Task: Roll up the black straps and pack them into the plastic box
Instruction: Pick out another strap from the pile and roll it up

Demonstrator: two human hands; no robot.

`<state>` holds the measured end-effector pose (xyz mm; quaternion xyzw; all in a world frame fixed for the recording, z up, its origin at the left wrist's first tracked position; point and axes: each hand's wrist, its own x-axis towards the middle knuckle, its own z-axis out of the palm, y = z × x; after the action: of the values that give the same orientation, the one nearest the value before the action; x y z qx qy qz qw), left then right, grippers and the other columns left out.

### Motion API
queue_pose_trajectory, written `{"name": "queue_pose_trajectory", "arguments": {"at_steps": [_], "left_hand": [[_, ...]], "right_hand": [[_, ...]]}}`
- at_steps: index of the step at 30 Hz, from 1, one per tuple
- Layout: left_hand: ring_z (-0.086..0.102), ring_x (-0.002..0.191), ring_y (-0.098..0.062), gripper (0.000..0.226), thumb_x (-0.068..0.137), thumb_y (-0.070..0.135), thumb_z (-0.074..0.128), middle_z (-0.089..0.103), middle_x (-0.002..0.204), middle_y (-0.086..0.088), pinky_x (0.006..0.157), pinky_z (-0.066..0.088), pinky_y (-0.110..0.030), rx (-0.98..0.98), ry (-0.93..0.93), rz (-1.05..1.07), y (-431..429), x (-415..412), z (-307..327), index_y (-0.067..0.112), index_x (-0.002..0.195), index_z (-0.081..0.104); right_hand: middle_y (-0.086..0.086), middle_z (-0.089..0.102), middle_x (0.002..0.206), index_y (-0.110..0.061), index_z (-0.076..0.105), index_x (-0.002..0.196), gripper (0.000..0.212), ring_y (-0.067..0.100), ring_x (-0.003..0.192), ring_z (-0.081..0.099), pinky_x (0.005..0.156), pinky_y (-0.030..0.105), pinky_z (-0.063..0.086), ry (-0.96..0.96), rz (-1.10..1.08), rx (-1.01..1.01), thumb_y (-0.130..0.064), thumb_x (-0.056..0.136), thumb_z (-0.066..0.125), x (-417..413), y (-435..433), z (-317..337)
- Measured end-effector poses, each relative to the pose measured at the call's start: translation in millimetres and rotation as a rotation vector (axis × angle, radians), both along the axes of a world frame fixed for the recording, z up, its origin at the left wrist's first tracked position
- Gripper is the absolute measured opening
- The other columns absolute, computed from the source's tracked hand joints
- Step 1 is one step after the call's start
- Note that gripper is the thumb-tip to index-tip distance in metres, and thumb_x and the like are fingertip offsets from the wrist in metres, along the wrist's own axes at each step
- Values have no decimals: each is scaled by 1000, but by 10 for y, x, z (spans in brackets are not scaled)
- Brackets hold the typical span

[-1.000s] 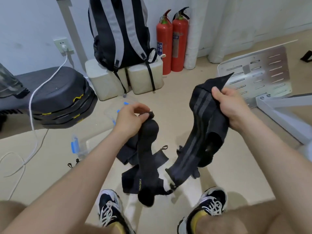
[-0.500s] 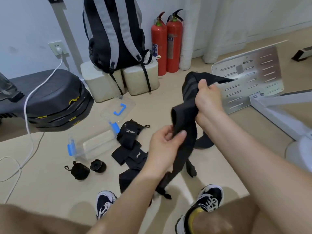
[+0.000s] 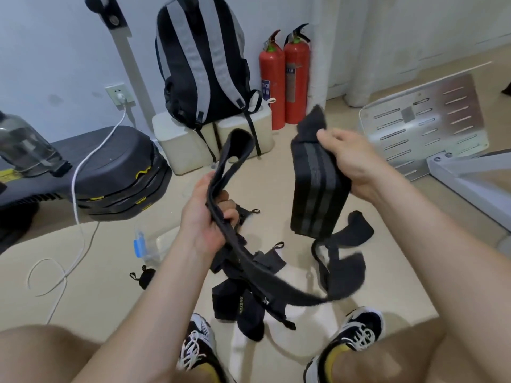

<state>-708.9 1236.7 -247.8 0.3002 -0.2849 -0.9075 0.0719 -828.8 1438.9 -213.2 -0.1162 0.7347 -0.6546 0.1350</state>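
A long black strap hangs between my two hands above the floor. My right hand (image 3: 351,164) grips its wide end, a flat folded pad with grey stripes (image 3: 315,194). My left hand (image 3: 207,219) grips the narrow part of the strap (image 3: 235,161), whose looped end sticks up above my fist. The slack sags in a curve between them. Several more black straps (image 3: 243,299) lie in a pile on the floor in front of my shoes. The clear plastic box (image 3: 154,241) with blue clips sits on the floor, mostly hidden behind my left forearm. A small rolled strap (image 3: 145,275) lies beside it.
A black and grey backpack (image 3: 201,67) leans on white blocks at the wall, next to two red fire extinguishers (image 3: 284,78). A dark padded bench (image 3: 110,172) with a white cable is at the left. A metal plate (image 3: 423,123) and white frame are at the right.
My hands have moved apart. The right hand now holds the folded striped pad out to the right, and the left hand has slid along the narrow strap, raising its loop.
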Motion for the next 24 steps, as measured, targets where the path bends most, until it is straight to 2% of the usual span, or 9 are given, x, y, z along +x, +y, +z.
{"name": "queue_pose_trajectory", "arguments": {"at_steps": [3,6,9,12,14,16,20,22,24], "left_hand": [[33,34,-5,16,105,26,46,46,54,5,32,28,-15,-218,23,37,98,-66,104,19,98,58],[48,37,-7,19,107,19,43,62,66,2,35,36,-15,-373,55,86,168,-90,213,16,112,61],[70,65,-13,25,107,19,43,74,97,-6,54,56,-24,-458,74,85,180,-106,248,13,116,65],[70,105,-29,28,107,17,43,73,113,-13,91,58,-45,-537,93,68,213,-136,232,10,117,68],[70,105,-29,28,106,16,43,74,110,-13,90,58,-43,-621,99,29,246,-139,237,9,117,69],[73,91,-21,26,106,15,46,77,100,-8,78,60,-35,-742,79,-19,255,-123,253,12,113,70],[71,66,-10,18,103,17,52,76,73,1,55,54,-27,-1080,-12,-95,223,-56,344,25,109,67],[71,62,-15,18,102,18,53,75,74,-3,51,53,-30,-1154,-14,-132,163,20,410,27,112,64],[72,68,-21,21,103,16,53,77,84,-10,61,57,-37,-1074,-13,-325,86,95,424,25,118,64]], "right_hand": [[-8,62,90,-25,58,108,15,7,73,63,61,19,49,221,152,173,-13,100,54,90,-140,9],[-13,60,80,-24,62,78,29,10,81,57,70,21,42,345,188,328,-3,94,50,168,-295,14],[-6,69,70,-21,68,64,29,17,77,62,72,29,47,-8,113,78,-10,87,56,196,-319,36],[-2,75,77,-15,72,85,19,17,76,71,75,30,55,-221,290,-43,-26,94,60,293,-327,43],[0,78,87,-15,71,96,9,17,82,74,78,32,58,-165,335,7,-22,91,68,313,-363,-3],[2,77,85,-14,72,90,3,18,83,73,79,37,59,12,272,170,-17,89,71,289,-383,-39],[13,65,70,-9,61,67,27,30,73,62,64,47,47,413,120,545,-23,90,66,214,-371,-164],[12,68,87,-16,70,84,8,35,88,62,68,39,46,567,13,780,-13,88,63,115,-226,-197],[11,67,107,-17,72,109,29,36,102,60,76,38,48,641,-94,847,-5,84,61,22,-95,-218]]}}
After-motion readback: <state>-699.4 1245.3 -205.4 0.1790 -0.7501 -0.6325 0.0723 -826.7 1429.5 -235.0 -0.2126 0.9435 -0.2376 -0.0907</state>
